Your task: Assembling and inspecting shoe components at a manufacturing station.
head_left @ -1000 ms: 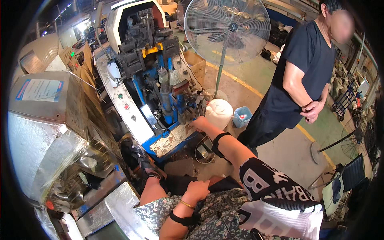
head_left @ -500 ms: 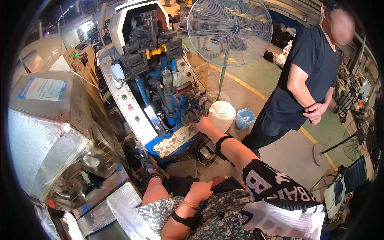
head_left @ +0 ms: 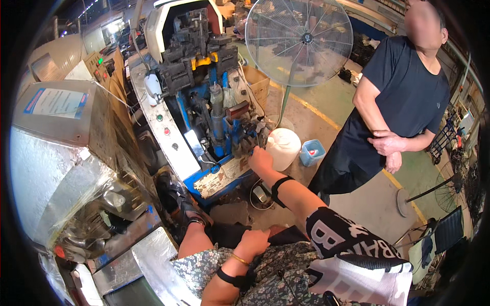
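The blue-and-white machine (head_left: 217, 115) stands farther off, left of centre. My left hand (head_left: 253, 241) lies curled near, over my lap; well apart, my right hand (head_left: 261, 160), arm outstretched, reaches the machine's near right corner. Whether either grips anything, I cannot tell.

Blue-and-white industrial machine with black metal workings (head_left: 216, 115); its front corner is reached by the bare right hand (head_left: 261, 160). Bare left hand (head_left: 253, 241), curled, held over floral-patterned cloth (head_left: 196, 265). Round white plastic container (head_left: 284, 148), placed beside light-blue square bucket (head_left: 309, 158). Grey wire-caged pedestal fan (head_left: 306, 37), stood beyond. Black-shirted person (head_left: 403, 97), one wrist clasped.
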Demonstrator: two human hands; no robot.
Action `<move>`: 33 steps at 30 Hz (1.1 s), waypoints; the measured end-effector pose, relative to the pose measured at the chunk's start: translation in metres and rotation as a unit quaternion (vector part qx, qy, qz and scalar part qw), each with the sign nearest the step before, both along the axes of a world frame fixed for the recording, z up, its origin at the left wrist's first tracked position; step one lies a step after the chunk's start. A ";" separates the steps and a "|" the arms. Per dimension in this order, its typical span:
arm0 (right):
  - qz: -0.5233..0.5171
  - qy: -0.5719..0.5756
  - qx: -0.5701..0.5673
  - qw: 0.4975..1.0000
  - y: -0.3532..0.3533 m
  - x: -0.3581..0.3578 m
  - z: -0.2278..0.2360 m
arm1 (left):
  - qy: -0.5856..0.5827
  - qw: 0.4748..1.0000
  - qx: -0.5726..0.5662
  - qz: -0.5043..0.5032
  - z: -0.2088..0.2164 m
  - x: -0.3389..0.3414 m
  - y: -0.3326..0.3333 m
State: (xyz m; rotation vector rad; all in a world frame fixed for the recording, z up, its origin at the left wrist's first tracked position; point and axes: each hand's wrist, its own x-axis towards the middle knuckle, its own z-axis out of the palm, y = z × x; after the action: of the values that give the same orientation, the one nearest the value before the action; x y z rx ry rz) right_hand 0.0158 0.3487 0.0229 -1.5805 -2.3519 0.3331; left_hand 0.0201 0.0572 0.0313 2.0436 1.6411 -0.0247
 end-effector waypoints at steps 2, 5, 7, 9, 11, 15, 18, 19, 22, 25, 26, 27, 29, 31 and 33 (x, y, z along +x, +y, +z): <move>0.004 0.002 -0.010 1.000 -0.001 -0.001 0.004 | -0.005 1.000 0.003 0.001 0.002 -0.002 -0.002; 0.015 0.025 -0.052 0.998 -0.003 -0.002 0.021 | -0.006 1.000 0.013 0.015 0.007 -0.003 -0.003; 0.032 0.067 -0.112 0.991 0.007 0.002 0.016 | -0.004 1.000 0.024 -0.001 -0.006 -0.002 -0.005; 0.011 0.100 -0.186 0.977 0.033 0.012 0.004 | 0.004 1.000 0.018 -0.019 0.002 0.003 0.001; -0.004 0.116 -0.295 0.948 0.034 0.009 -0.001 | 0.000 1.000 0.001 -0.014 0.001 0.004 -0.004; 0.026 0.090 -0.215 0.972 0.020 0.002 0.004 | 0.010 1.000 0.006 -0.007 -0.004 -0.002 -0.008; 0.035 0.074 -0.138 0.987 0.017 0.004 0.004 | 0.006 1.000 0.010 -0.008 -0.005 -0.004 -0.007; 0.030 0.077 -0.140 0.987 0.021 0.007 0.001 | 0.002 1.000 0.025 -0.011 -0.003 -0.001 -0.005; 0.024 0.098 -0.191 0.976 0.034 0.004 -0.001 | 0.001 1.000 0.026 -0.009 -0.001 0.002 0.000; 0.033 0.164 -0.298 0.940 0.031 -0.001 -0.005 | 0.009 1.000 0.000 0.002 0.002 -0.004 -0.009; 0.027 0.226 -0.332 0.915 0.055 0.018 -0.021 | 0.012 1.000 -0.002 -0.016 0.008 0.004 0.004; 0.026 0.287 -0.367 0.884 0.071 0.034 -0.029 | 0.011 0.999 0.009 -0.030 0.008 0.009 0.013; 0.014 0.280 -0.400 0.872 0.060 0.022 -0.026 | 0.005 1.000 0.000 -0.016 -0.002 0.001 0.004; 0.000 0.260 -0.475 0.841 0.044 0.005 -0.014 | 0.003 1.000 -0.001 0.006 -0.005 -0.004 -0.005; -0.014 0.243 -0.494 0.835 0.038 0.005 -0.003 | -0.003 1.000 0.006 0.010 -0.003 -0.005 -0.004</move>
State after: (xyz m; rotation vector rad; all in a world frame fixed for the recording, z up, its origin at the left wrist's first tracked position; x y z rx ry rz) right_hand 0.0211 0.3868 0.0200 -1.5597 -1.7726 1.9210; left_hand 0.0148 0.0537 0.0281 2.0329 1.6625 -0.0023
